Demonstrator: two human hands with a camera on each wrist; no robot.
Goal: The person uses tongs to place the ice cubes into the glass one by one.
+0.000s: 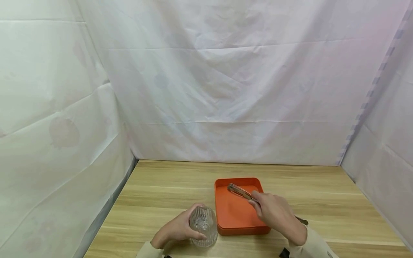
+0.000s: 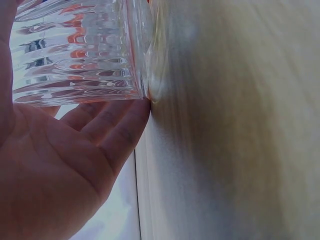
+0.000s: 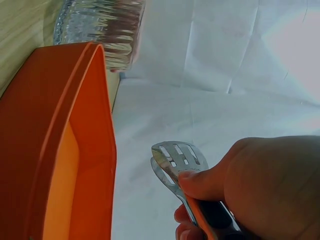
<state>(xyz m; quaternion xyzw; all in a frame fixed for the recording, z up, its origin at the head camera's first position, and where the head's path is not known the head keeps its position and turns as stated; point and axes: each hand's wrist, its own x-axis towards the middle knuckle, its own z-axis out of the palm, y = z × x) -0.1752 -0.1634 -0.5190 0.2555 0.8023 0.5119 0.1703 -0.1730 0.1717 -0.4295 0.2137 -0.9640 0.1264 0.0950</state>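
Observation:
A clear ribbed glass [image 1: 204, 225] stands on the table just left of an orange rectangular tray [image 1: 243, 231]. My left hand [image 1: 180, 226] grips the glass from its left side, thumb at the near side and fingers round the far side. In the left wrist view, the fingers lie low along the glass [image 2: 80, 55], near its base. With my right hand [image 1: 278, 212] I hold metal tongs [image 1: 238, 190] over the tray. Their slotted heads [image 3: 182, 156] are close together in the right wrist view, with nothing seen between them. Past my right wrist shows the tongs' rear end [image 1: 302, 220].
The wooden table [image 1: 167, 179] runs back to a white cloth [image 1: 226, 107] hung behind it. More white cloth [image 1: 58, 143] hangs at the left, and also at the right. Inside the tray, only its orange floor is visible.

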